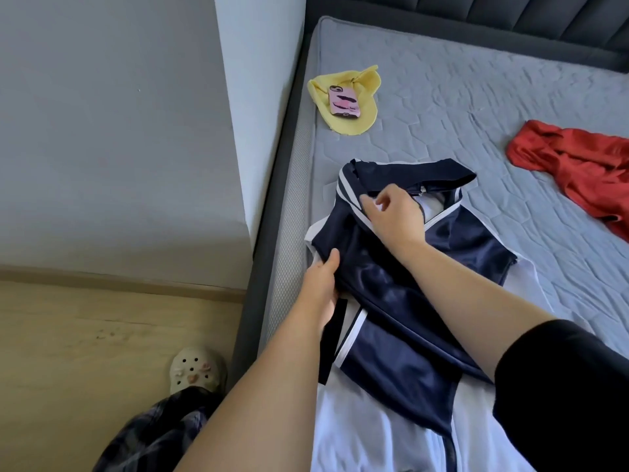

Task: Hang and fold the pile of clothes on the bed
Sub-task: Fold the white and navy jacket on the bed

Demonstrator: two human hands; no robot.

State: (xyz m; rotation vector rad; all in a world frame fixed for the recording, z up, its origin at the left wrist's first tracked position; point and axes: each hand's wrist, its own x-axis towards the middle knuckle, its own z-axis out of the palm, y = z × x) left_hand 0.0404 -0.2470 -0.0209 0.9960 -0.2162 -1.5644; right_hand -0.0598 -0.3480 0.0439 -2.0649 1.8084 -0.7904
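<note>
Bed edge: the mattress (442, 97) sits in a dark bed frame (263, 253). Its left side runs close along the grey wall (119, 131), and the padded headboard (510, 15) closes the far end.
Floor side: wood floor (85, 335) lies left of the frame, with 1 pale clog (197, 373) just beside the rail.
Task item: the navy garment (384, 301), with white stripes and white panels, lies on the near-left part of the mattress. Its left edge is close to the mattress edge and its collar points toward the headboard.
Open room: quilted mattress surface shows between the navy garment and the red garment (578, 168), which is crumpled well apart at the right. More surface shows between the collar and the yellow cloth (369, 103) further up the left side.
Other item: 1 phone (344, 102) in a pink case rests on the yellow cloth.
Left hand: the left hand (320, 284) grips the garment's left edge, thumb on top of the fabric. The fingers are hidden beneath, and the forearm is bare.
Right hand: the right hand (394, 216) reaches across to the collar area, fingers curled, pinching fabric beside the zip. The arm lies over the garment, with a black sleeve (561, 386) at the upper arm.
</note>
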